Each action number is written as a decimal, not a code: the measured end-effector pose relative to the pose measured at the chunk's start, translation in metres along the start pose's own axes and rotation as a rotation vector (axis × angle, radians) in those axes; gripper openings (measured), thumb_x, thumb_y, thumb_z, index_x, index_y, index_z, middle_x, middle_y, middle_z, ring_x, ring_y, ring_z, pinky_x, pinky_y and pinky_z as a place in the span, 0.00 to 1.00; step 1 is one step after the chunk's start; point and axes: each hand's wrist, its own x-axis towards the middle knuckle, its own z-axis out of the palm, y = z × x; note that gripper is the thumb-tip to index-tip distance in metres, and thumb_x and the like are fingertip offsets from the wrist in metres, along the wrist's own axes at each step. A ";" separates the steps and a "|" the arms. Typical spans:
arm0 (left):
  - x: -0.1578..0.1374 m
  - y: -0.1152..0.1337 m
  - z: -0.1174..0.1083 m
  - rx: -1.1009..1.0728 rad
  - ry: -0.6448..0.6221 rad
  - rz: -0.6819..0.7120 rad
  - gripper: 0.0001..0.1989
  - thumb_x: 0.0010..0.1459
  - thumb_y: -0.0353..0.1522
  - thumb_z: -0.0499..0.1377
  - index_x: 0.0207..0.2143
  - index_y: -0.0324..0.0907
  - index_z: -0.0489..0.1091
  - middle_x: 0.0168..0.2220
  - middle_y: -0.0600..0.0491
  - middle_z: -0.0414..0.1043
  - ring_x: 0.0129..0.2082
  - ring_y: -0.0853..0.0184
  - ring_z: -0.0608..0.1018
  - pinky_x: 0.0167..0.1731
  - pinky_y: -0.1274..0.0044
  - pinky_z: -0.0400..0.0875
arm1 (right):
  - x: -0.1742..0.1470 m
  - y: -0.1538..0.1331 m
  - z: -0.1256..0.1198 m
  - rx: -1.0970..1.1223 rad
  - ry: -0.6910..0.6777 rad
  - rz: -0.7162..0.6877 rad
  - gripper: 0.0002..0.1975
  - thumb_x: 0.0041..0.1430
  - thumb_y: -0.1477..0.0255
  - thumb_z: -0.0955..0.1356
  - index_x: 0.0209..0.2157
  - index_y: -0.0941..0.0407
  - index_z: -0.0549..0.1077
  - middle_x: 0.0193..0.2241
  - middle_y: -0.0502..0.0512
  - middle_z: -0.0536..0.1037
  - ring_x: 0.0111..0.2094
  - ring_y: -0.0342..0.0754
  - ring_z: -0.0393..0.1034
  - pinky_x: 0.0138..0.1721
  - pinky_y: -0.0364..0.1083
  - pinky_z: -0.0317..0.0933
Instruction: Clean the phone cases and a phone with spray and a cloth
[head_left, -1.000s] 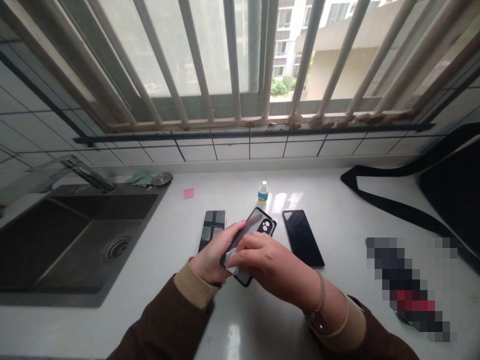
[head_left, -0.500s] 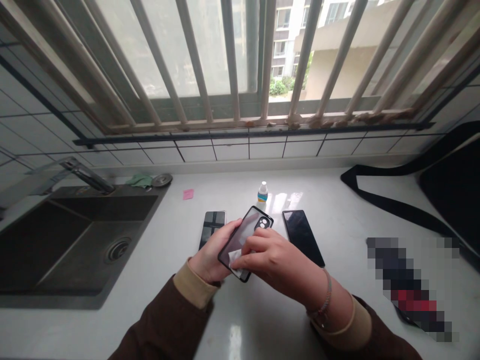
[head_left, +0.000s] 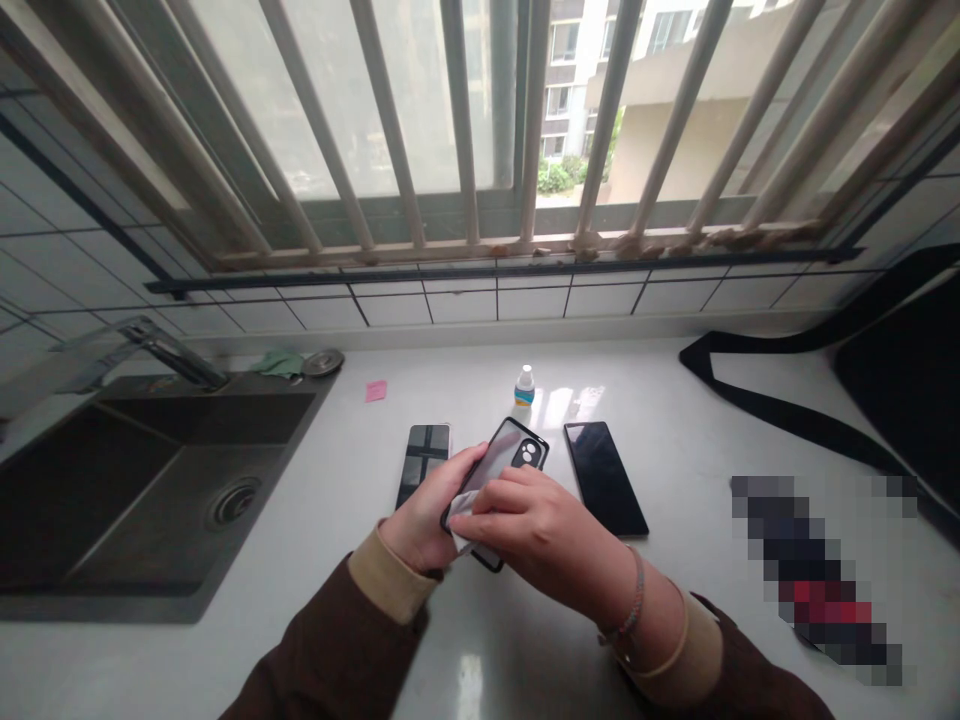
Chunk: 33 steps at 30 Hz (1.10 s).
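In the middle of the head view, a translucent phone case point(head_left: 501, 452) with a black rim and camera cutouts is tilted above the counter. My left hand point(head_left: 427, 510) grips it along its left edge. Pinched in my right hand point(head_left: 529, 520) is a white tissue point(head_left: 463, 510), pressed against the lower part of the case. The right fingers cover part of the case and tissue. Behind my left hand lies a dark phone point(head_left: 424, 460), partly hidden. A larger black phone point(head_left: 606, 478) lies to the right of my right hand.
A small white bottle point(head_left: 524, 388) stands behind the case. To its left is a pink sticky note point(head_left: 376, 391). A sink point(head_left: 187, 590) with a faucet point(head_left: 180, 355) fills the left side. A black strap point(head_left: 787, 405) and a pixelated patch occupy the right. Window bars rise behind.
My right hand has slid the tissue slightly left and toward the case's lower left edge. The case has shifted a little down and right, still in my left hand.
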 end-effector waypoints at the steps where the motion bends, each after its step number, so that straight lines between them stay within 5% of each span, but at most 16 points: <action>1: 0.000 0.000 -0.001 0.004 -0.015 0.000 0.16 0.73 0.30 0.54 0.37 0.34 0.79 0.31 0.47 0.81 0.29 0.67 0.83 0.32 0.80 0.80 | 0.000 0.002 0.000 -0.012 0.006 0.023 0.12 0.74 0.78 0.67 0.49 0.49 0.81 0.37 0.52 0.81 0.38 0.49 0.71 0.42 0.50 0.66; 6: -0.005 0.002 -0.006 0.136 -0.183 -0.205 0.29 0.75 0.45 0.46 0.47 0.31 0.79 0.36 0.36 0.82 0.30 0.52 0.85 0.31 0.65 0.82 | -0.005 0.020 -0.009 -0.241 0.035 0.378 0.11 0.73 0.77 0.68 0.49 0.53 0.82 0.39 0.56 0.81 0.40 0.53 0.73 0.43 0.51 0.67; 9: -0.008 0.004 -0.008 0.162 -0.223 -0.257 0.34 0.75 0.48 0.43 0.50 0.30 0.78 0.41 0.32 0.83 0.33 0.50 0.86 0.33 0.65 0.82 | -0.006 0.025 -0.013 -0.312 0.052 0.468 0.12 0.73 0.78 0.68 0.50 0.55 0.82 0.40 0.58 0.81 0.41 0.55 0.73 0.44 0.52 0.68; 14: -0.004 0.002 -0.007 0.108 -0.179 -0.167 0.29 0.75 0.44 0.47 0.45 0.31 0.80 0.34 0.38 0.82 0.29 0.52 0.85 0.32 0.64 0.82 | -0.004 0.016 -0.008 -0.198 0.004 0.297 0.13 0.74 0.78 0.67 0.52 0.54 0.81 0.40 0.57 0.81 0.41 0.53 0.71 0.45 0.52 0.66; 19: -0.001 0.003 0.000 0.005 -0.006 0.019 0.17 0.74 0.32 0.53 0.45 0.32 0.80 0.37 0.42 0.84 0.33 0.63 0.85 0.37 0.76 0.80 | 0.000 0.006 -0.012 0.048 -0.113 0.050 0.12 0.74 0.76 0.68 0.49 0.49 0.83 0.36 0.53 0.80 0.38 0.49 0.69 0.44 0.50 0.65; 25: -0.002 0.004 -0.005 0.044 -0.045 -0.020 0.18 0.75 0.33 0.53 0.47 0.31 0.80 0.37 0.40 0.84 0.32 0.61 0.85 0.37 0.74 0.81 | 0.001 0.009 -0.034 0.252 -0.216 0.102 0.10 0.73 0.74 0.70 0.44 0.50 0.85 0.35 0.53 0.80 0.39 0.49 0.72 0.45 0.49 0.68; 29: -0.003 0.006 -0.011 0.121 -0.216 -0.154 0.28 0.75 0.45 0.49 0.50 0.31 0.79 0.37 0.36 0.83 0.31 0.52 0.85 0.33 0.66 0.81 | 0.001 0.013 -0.045 0.303 0.134 0.384 0.11 0.74 0.73 0.68 0.47 0.52 0.84 0.42 0.56 0.82 0.42 0.49 0.77 0.44 0.47 0.71; 33: -0.003 0.007 -0.011 0.148 -0.225 -0.225 0.32 0.74 0.49 0.48 0.55 0.30 0.77 0.43 0.32 0.83 0.34 0.51 0.86 0.36 0.65 0.81 | -0.001 0.019 -0.049 0.016 0.530 0.728 0.12 0.74 0.65 0.69 0.47 0.55 0.84 0.36 0.55 0.85 0.35 0.50 0.80 0.39 0.47 0.73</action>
